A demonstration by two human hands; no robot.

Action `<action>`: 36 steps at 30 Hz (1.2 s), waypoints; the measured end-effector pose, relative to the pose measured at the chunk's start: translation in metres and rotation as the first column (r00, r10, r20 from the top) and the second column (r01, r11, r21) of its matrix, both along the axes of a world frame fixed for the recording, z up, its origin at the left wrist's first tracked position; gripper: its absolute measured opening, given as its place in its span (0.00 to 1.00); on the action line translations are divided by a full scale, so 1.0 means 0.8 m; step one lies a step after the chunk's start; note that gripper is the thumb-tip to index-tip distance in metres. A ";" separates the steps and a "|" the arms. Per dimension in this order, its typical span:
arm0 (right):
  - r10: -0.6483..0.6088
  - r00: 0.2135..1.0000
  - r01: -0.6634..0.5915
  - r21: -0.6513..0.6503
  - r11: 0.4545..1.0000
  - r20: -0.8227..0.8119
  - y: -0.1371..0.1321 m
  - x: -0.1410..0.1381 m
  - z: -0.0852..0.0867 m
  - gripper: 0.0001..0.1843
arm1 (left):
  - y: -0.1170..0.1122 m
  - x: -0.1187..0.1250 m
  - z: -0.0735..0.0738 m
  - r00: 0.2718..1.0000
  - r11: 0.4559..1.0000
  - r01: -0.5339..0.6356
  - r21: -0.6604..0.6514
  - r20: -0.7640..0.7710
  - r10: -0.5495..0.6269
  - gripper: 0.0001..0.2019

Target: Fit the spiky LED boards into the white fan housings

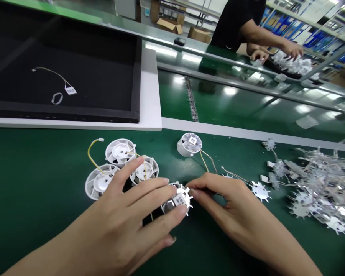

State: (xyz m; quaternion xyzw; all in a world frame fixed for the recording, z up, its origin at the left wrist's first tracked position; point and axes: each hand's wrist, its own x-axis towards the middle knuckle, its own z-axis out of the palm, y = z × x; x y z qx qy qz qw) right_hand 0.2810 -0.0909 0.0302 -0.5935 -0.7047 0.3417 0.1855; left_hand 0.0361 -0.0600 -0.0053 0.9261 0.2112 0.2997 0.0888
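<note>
My left hand [132,214] is spread over a white round fan housing [168,207], with its fingers bent around the housing's sides. On top of that housing lies a spoked disc [180,198] with a printed label, slightly tilted. My right hand [218,199] pinches thumb and forefinger together at the disc's right edge; the exact grip is partly hidden. Beside my left fingers sit three more white housings: one at the back [120,151], one at left [100,181] and one partly covered [145,170]. Another housing [189,145] with a labelled disc in it stands behind, its wires trailing right.
A heap of spoked discs with wires [319,184] lies at right, with a loose disc [260,191] nearer. A black tray [103,69] at left holds a wired label piece [70,90] and a white ring [56,98]. Across the conveyor [232,94], a person handles white parts.
</note>
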 end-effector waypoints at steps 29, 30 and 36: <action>-0.014 0.999 0.015 -0.017 1.000 0.029 -0.001 0.000 -0.001 0.13 | 0.003 -0.003 0.006 0.998 1.000 0.020 -0.009 -0.057 -0.020 0.12; -0.015 0.999 0.015 -0.014 1.000 0.034 -0.001 0.000 -0.001 0.13 | 0.004 -0.002 0.005 0.998 1.000 0.022 -0.010 -0.055 -0.022 0.12; -0.018 0.999 0.018 0.000 1.000 0.041 -0.001 0.000 -0.002 0.14 | 0.003 -0.006 0.005 0.995 0.999 0.038 -0.033 -0.087 -0.040 0.14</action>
